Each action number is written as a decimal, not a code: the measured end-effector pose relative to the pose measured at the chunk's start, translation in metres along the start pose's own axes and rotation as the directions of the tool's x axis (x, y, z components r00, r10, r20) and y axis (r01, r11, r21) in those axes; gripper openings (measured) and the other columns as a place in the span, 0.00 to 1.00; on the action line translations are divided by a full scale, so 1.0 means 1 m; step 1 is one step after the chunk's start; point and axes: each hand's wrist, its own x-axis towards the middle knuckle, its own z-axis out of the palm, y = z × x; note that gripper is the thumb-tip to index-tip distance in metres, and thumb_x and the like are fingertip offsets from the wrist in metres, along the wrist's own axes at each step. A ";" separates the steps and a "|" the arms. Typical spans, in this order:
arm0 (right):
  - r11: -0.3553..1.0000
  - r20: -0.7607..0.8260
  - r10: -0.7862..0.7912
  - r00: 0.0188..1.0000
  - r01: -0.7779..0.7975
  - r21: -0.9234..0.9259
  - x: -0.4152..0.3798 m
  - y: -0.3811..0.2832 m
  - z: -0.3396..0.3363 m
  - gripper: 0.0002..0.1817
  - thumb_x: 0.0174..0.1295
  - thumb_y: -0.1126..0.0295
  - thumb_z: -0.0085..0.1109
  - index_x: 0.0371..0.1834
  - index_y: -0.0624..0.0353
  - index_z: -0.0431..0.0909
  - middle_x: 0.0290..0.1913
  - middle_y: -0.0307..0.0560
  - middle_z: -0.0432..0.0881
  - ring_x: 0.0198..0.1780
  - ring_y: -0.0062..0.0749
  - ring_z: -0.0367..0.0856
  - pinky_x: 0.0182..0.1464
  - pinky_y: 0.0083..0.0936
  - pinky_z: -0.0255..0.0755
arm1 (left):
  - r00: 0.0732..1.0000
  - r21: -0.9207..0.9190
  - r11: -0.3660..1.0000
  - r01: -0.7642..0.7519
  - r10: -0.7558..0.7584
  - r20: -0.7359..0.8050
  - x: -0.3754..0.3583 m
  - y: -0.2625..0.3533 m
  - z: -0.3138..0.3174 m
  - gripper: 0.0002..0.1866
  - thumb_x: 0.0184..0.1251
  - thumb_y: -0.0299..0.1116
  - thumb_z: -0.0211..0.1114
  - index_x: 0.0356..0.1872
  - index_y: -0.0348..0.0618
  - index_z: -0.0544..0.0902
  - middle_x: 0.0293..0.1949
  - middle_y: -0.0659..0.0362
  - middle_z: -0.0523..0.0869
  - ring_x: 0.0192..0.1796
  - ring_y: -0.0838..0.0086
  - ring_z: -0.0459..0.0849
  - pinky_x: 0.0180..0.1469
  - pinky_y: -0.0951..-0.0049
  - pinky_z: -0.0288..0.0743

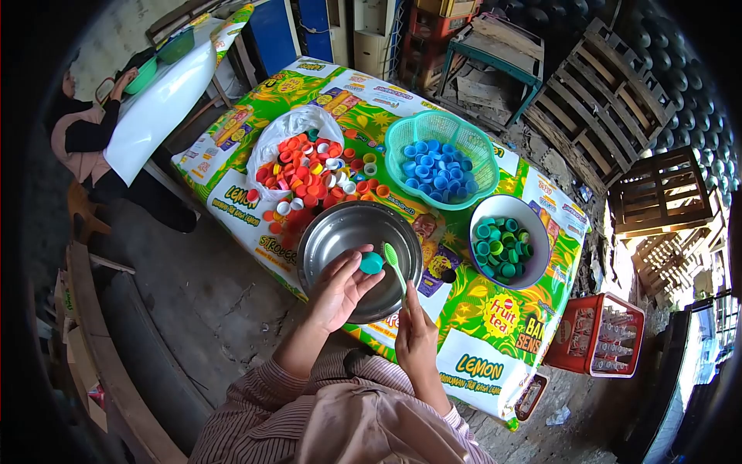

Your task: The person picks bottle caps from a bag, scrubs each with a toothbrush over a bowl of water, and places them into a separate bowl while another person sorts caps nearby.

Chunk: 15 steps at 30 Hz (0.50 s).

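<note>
Above a metal basin [313, 240], my left hand [340, 290] holds a teal bottle cap [371, 263] at its fingertips, palm turned up. My right hand [416, 332] grips the handle of a green toothbrush [393, 261], its bristle end raised close to the cap's right side. Behind the basin, a white plastic bag [287, 126] spills red, orange, white and yellow caps [301, 166] onto the tablecloth. A mint-green basket [485, 147] holds blue caps [439, 170]. To its lower right, a white bowl [537, 224] contains green caps [504, 249].
A printed tablecloth [495, 313] covers the table. At the far left, a person [89, 139] handles a green basin [141, 77] at another table. A red crate [572, 340] of bottles stands right of the table. Wooden pallets [607, 93] and a small stool [498, 50] are behind.
</note>
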 end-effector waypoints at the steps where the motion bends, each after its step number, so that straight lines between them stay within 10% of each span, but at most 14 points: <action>1: 0.999 0.029 0.031 0.999 -0.030 -0.026 0.000 0.003 -0.001 0.29 0.57 0.80 0.49 0.64 0.52 0.60 0.28 0.55 0.77 0.24 0.45 0.77 0.26 0.33 0.69 | 1.000 -0.018 1.000 0.026 -0.026 -0.017 0.000 0.000 0.000 0.12 0.67 0.30 0.50 0.48 0.38 0.72 0.50 0.55 0.75 0.54 0.69 0.75 0.59 0.65 0.71; 15: 0.971 0.115 -0.100 0.988 0.122 -0.205 -0.006 0.010 -0.001 0.28 0.56 0.76 0.51 0.63 0.46 0.63 0.23 0.47 0.73 0.19 0.40 0.74 0.21 0.34 0.69 | 0.978 -0.480 0.871 0.102 -0.176 -0.112 0.005 -0.003 -0.012 0.07 0.65 0.29 0.55 0.38 0.37 0.76 0.46 0.50 0.77 0.59 0.61 0.70 0.62 0.62 0.68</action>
